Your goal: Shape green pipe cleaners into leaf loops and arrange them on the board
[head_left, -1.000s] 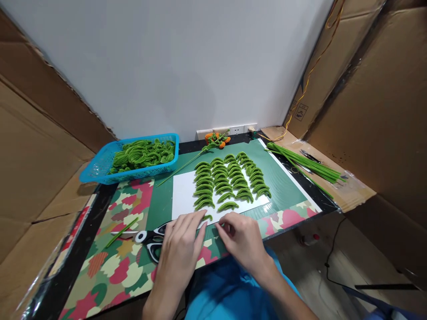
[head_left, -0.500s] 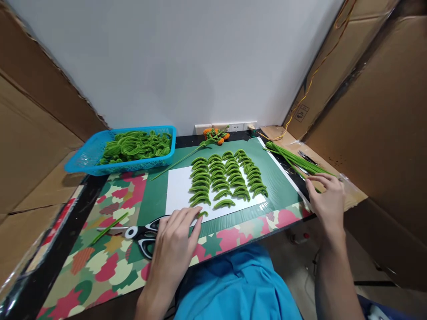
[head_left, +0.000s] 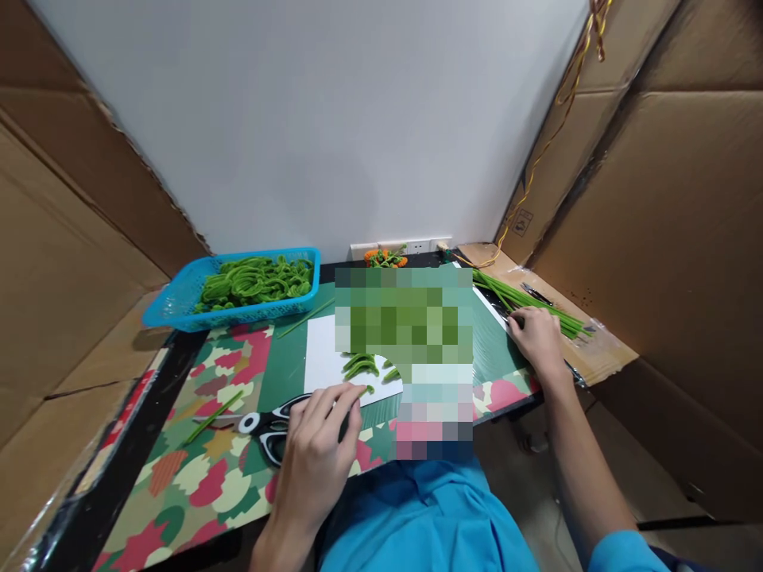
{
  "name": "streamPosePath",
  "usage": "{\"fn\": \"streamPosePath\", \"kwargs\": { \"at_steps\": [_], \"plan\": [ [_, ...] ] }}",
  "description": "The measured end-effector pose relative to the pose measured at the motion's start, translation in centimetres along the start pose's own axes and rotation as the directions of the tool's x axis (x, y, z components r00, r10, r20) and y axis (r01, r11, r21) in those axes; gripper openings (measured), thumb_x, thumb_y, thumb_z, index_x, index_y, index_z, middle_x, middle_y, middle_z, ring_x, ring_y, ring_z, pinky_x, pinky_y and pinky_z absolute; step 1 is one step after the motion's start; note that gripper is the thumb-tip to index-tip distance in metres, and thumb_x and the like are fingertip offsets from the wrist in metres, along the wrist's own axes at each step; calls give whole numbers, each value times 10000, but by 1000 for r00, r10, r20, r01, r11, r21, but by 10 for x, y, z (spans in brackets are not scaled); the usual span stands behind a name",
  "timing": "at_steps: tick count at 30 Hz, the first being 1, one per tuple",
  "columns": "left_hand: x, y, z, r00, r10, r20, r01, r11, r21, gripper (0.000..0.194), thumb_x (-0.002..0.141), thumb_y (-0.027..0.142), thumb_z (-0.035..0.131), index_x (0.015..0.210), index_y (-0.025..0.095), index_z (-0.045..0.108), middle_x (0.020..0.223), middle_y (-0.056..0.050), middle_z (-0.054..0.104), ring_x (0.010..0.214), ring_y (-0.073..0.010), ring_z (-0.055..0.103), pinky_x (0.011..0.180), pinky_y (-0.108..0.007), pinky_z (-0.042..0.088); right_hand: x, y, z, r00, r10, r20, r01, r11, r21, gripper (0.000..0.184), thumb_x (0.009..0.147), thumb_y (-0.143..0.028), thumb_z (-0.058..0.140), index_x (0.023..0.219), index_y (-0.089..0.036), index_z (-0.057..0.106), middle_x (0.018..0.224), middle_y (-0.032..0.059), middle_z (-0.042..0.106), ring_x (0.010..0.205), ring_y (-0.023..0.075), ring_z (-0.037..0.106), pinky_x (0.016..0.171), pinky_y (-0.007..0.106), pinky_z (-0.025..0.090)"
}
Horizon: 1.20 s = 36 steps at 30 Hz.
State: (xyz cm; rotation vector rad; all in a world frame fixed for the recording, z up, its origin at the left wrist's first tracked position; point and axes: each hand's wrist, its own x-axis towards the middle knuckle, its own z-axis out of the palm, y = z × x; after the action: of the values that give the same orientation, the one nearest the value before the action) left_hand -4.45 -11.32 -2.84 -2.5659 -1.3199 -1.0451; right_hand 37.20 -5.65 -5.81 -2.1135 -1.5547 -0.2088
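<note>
Cardboard walls (head_left: 673,199) box in the desk on both sides of my feed, with a pale wall (head_left: 327,119) across the top. Heads up, a pixelated block covers the middle of the frame, so I only get a few green curls (head_left: 361,365) on the white sheet (head_left: 322,349).

Main thing for me is the stems (head_left: 513,294), right of center. They run long, upper left to lower right, and the right hand (head_left: 536,338) is by far the nearer one. It's just at their lower-left side, so from its fingers the bundle lies up and to the right. Those fingers are bent into a loose curl, but I honestly can't tell if they've got anything, or even touch a stem.

Left hand (head_left: 322,429) is low center, fingers bent, tips touching a short green bit (head_left: 369,389) at the sheet's lower edge. Pinched or just pressed down? Can't tell from here. Scissors (head_left: 256,423) sit just left of it, and the blue basket (head_left: 256,311) is center-left, well apart from both hands.
</note>
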Motion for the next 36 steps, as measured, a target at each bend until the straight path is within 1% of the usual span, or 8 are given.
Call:
{"fn": "streamPosePath", "kwargs": {
  "at_steps": [9,13,16,19,22,25,29,36],
  "plan": [
    [-7,-3,-1,994,65,-90,-69,997,-34,272,1020,87,574,1240,192,696,1128,-87,755,1071,-240,704,972,-379,437,-6,-7,-9,981,-75,-182,102,984,147,267,964,-296,561,909,-167,789,1047,148,803,1025,317,682,904,464,481],
    [-6,9,2,975,38,-220,-64,991,-114,334,992,30,564,1234,205,712,1132,-74,762,1080,-225,705,981,-361,461,-22,-28,-36,868,-10,-497,243,881,405,211,997,-310,634,978,-196,810,1033,114,786,993,284,709,909,459,560],
    [1,33,12,973,-51,-225,-16,958,-285,391,997,29,539,1272,244,716,1202,-45,775,1145,-208,714,1015,-328,497,-38,-54,-59,834,90,-544,305,746,592,154,980,-257,700,1079,-226,814,1070,84,752,980,252,731,852,419,613],
    [7,60,24,983,-143,-114,70,872,-484,351,1016,120,593,1271,311,741,1261,0,780,1182,-185,727,1048,-285,535,-56,-82,-71,799,234,-554,356,557,750,187,896,-225,824,1082,-232,810,1052,58,727,777,197,736,710,377,661],
    [8,81,35,962,-241,127,267,736,-623,358,1026,296,653,1376,337,714,1367,-26,751,1237,-212,716,1008,-285,580,-79,-106,-68,869,296,-397,274,380,883,265,902,-197,829,1162,-232,792,944,35,726,788,197,746,698,367,694],
    [1,95,43,905,-246,347,425,556,-714,418,1027,444,640,1420,317,699,1326,-70,772,1138,-242,745,974,-328,596,-103,-126,-55,905,279,-321,231,310,922,241,945,-198,783,1183,-235,791,990,54,754,834,220,768,659,367,696],
    [-5,103,50,858,-152,491,504,430,-749,410,1012,492,639,1321,249,754,1223,-113,798,1091,-273,736,996,-357,561,-122,-149,-39,806,405,-431,278,383,881,128,907,-147,820,1007,-227,811,893,30,756,712,186,738,588,315,619],
    [3,97,48,845,-87,527,500,476,-724,310,1018,469,612,895,192,678,844,-51,658,799,-196,594,749,-277,482,-120,-169,-43,700,612,-369,284,235,929,146,915,-218,837,958,-198,699,759,-9,744,601,186,749,559,314,637]
  ]
}}
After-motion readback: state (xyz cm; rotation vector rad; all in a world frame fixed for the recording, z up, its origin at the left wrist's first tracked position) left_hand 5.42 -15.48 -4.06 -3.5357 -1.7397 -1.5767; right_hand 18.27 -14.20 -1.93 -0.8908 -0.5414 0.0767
